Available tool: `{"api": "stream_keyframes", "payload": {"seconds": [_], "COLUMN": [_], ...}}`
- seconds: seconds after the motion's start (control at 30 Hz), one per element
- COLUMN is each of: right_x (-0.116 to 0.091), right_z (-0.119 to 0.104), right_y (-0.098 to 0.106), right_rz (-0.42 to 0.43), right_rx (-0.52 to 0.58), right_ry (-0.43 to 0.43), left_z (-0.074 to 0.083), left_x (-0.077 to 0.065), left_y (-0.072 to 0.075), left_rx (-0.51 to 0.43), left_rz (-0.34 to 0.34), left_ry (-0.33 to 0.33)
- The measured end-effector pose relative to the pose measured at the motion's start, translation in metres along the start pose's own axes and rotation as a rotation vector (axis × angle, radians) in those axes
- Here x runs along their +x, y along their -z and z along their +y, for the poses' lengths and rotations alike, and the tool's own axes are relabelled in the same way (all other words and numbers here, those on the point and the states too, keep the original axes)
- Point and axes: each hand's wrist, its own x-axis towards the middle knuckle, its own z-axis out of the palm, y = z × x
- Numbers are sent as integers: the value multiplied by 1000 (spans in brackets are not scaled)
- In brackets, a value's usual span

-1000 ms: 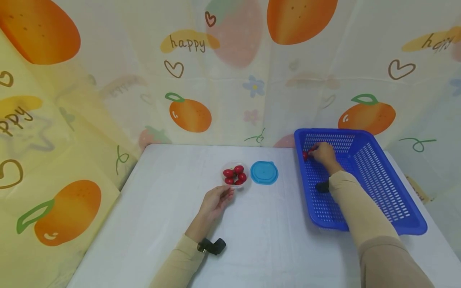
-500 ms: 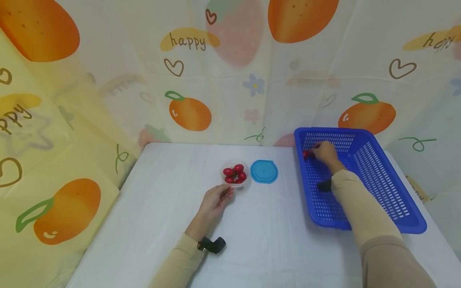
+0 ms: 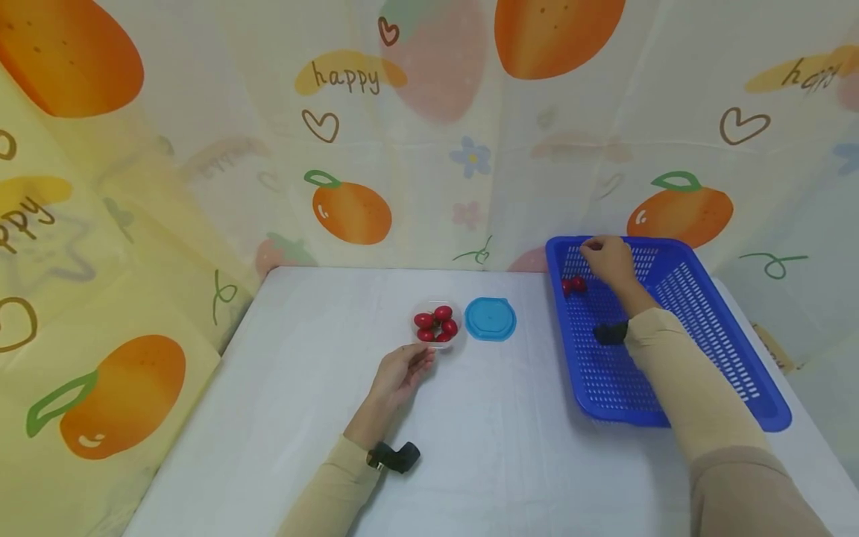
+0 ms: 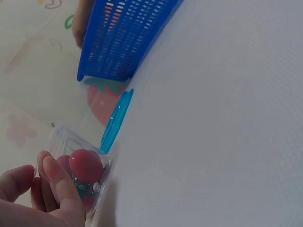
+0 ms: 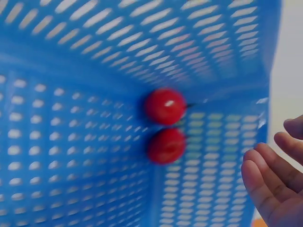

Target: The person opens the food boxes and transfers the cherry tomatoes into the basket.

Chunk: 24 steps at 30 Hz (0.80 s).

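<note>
A small clear plastic container (image 3: pixel 438 303) with several cherry tomatoes (image 4: pixel 86 166) stands mid-table. My left hand (image 3: pixel 397 377) pinches its near rim between thumb and fingers. In the blue plastic basket (image 3: pixel 582 399) at the right, two cherry tomatoes (image 5: pixel 165 106) lie side by side in the far left corner. My right hand (image 3: pixel 611 261) hangs above the basket's far end, higher than the tomatoes and apart from them. In the right wrist view its fingers (image 5: pixel 272 177) are relaxed and hold nothing.
A blue lid (image 3: pixel 491 319) lies flat on the white table (image 3: pixel 496 432), just right of the container. Behind the table hangs a fruit-printed cloth (image 3: pixel 416 186). The basket's raised walls surround the two tomatoes.
My right hand has let go of a cherry tomato in the basket corner and risen away toward the far rim. The left hand stays at the container.
</note>
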Motion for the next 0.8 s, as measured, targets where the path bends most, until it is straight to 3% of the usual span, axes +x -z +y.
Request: {"api": "stream_keyframes", "payload": {"seconds": [0.4, 0.6, 0.8], "right_x": [-5, -13, -23], "right_z": [-61, -88, -113], "right_y": [0, -11, -25], "right_rz": [-42, -137, -264], "right_rx": [97, 93, 58], "right_ry": [143, 223, 242], "left_z": [1, 2, 2], "left_x": [-1, -2, -3], "left_y": [0, 0, -1], "left_rx": [0, 5, 14], "left_rz": [-5, -8, -11], "left_ry": [7, 15, 7]}}
